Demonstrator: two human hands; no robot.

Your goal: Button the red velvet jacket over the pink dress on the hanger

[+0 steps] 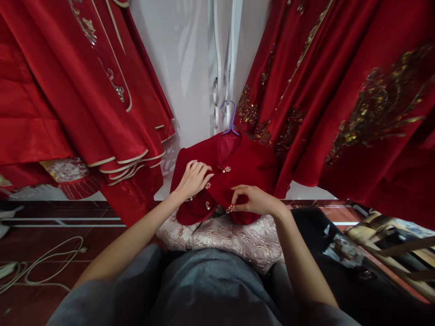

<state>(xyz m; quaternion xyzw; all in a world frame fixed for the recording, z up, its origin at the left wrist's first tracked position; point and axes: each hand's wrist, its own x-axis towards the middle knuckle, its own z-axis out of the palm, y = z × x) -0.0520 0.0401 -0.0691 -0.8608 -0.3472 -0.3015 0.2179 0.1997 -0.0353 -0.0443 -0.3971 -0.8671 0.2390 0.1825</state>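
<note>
A red velvet jacket point(258, 158) with gold and pearl buttons hangs from a purple hanger point(231, 130) in front of me. My left hand point(195, 178) lies on one front panel of the jacket, fingers spread and slightly bent, its tips beside a decorative button point(208, 185). Thumb and forefinger of my right hand point(251, 199) pinch another gold button point(229, 209) at the lower edge of the opposite panel. A further button point(226, 169) sits higher, below the neckline. Pale brocade fabric point(234, 237) with a pink and gold pattern lies across my lap, under the jacket's hem.
Red garments with pale trim point(112, 113) hang at the left, and red gowns with gold embroidery point(377, 108) at the right. A white cable point(50, 258) lies on the tiled floor. A clear plastic bag point(345, 251) rests on a black surface at my right.
</note>
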